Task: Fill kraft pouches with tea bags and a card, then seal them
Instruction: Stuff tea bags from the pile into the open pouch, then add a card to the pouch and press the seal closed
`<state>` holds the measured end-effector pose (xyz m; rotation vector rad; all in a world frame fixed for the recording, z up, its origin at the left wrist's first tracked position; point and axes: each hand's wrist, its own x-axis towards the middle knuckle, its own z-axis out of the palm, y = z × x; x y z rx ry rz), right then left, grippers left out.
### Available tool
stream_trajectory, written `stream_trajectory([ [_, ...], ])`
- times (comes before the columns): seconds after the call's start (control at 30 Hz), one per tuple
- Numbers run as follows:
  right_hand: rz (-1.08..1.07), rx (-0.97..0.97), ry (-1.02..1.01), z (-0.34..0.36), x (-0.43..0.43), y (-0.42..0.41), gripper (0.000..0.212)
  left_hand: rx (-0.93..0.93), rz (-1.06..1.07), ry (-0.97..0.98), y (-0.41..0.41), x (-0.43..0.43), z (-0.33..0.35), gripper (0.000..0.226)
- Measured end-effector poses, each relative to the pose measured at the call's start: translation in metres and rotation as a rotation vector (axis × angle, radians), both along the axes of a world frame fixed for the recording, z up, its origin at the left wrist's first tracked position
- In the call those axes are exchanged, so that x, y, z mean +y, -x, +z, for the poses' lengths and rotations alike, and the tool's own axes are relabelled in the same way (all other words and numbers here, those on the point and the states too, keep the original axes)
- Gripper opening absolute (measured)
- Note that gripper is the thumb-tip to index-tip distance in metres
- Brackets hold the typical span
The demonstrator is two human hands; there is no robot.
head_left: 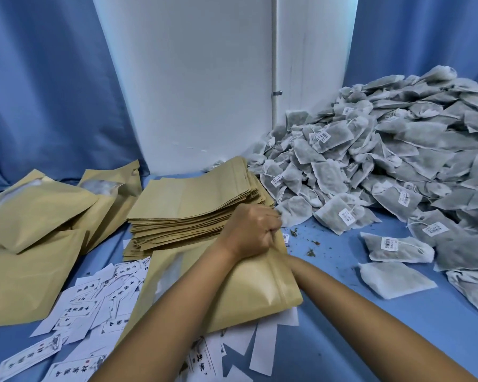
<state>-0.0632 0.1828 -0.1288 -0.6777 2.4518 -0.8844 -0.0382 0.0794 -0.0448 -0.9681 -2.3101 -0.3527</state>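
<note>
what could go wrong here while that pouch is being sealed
1. The left hand pinches the top corner of the kraft pouch while the right hand is hidden behind it, so the seal may close unevenly.
2. Loose tea crumbs lie close to the pouch mouth and might get caught in it.
3. The pouch rests on scattered cards, which may slide.

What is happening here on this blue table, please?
A person is packing tea. The left hand grips the top edge of a filled kraft pouch, seemingly closing it; the right hand is hidden behind the pouch. Empty pouches are stacked behind it, filled pouches lie left, tea bags are heaped right, and cards are scattered in front.
</note>
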Motion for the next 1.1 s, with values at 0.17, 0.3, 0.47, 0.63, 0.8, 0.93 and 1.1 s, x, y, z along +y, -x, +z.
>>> stream_trajectory([
  [0.17,-0.284,-0.14,0.989,0.024,0.031,0.043,0.011,0.008,0.043,-0.08,-0.003,-0.04,0.014,0.017],
  [0.3,-0.237,0.136,0.285,-0.016,0.031,0.067,0.04,-0.006,0.036,-0.011,-0.006,-0.032,0.001,0.016],
  [0.47,-0.086,0.714,-0.092,-0.029,0.017,0.058,0.013,0.001,0.035,0.016,-0.001,-0.021,-0.012,0.016],
  [0.63,-0.049,0.867,-0.269,-0.033,0.025,0.062,0.017,-0.023,0.063,0.006,0.0,-0.022,-0.011,0.015],
  [0.8,-0.064,0.689,-0.144,-0.031,0.041,0.061,0.02,-0.021,0.084,-0.032,0.002,-0.024,-0.012,0.015],
  [0.93,-0.142,0.806,-0.123,-0.039,0.047,0.051,0.021,-0.04,0.104,-0.045,0.002,-0.022,-0.014,0.013],
  [1.1,-0.638,0.389,0.81,-0.022,0.051,0.044,0.021,-0.05,0.116,-0.11,0.005,-0.022,-0.016,0.016],
])
